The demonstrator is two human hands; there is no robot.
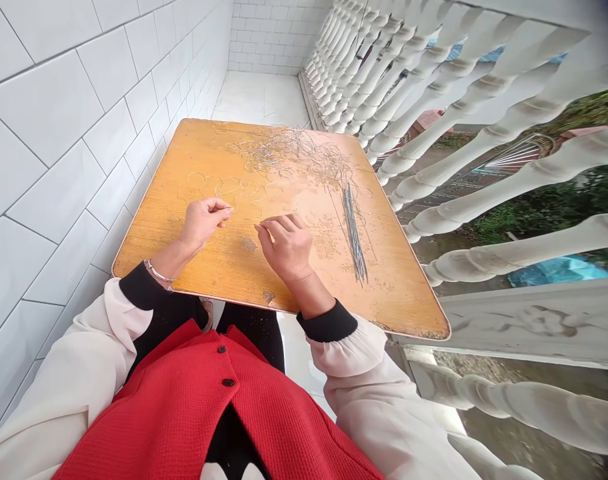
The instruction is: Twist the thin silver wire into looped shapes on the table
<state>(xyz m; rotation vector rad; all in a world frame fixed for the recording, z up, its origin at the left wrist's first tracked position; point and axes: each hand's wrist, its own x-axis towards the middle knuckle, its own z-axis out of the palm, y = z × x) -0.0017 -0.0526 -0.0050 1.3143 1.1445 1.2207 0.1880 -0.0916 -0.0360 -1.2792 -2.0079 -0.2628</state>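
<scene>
Over the near part of a wooden-topped table (149, 230), my left hand (204, 221) is closed in a pinch, thumb against forefinger. Whatever it pinches is too thin to make out. To its right, my right hand (287, 245) has its fingers bent and pressed together, palm down; anything in them is hidden. Just beyond both hands lie loose, curled pieces of thin wire (237, 188). Between the hands, on the tabletop, is a small greyish patch (248, 244). A bundle of straight, dark, thin rods or wires (354, 237) rests right of my right hand.
A tangled heap of thin wire (289, 150) covers the table's far side. White tiled wall (79, 127) runs close along the left. A white balustrade (449, 160) borders the right side, with plants and a blue cover (557, 270) outside.
</scene>
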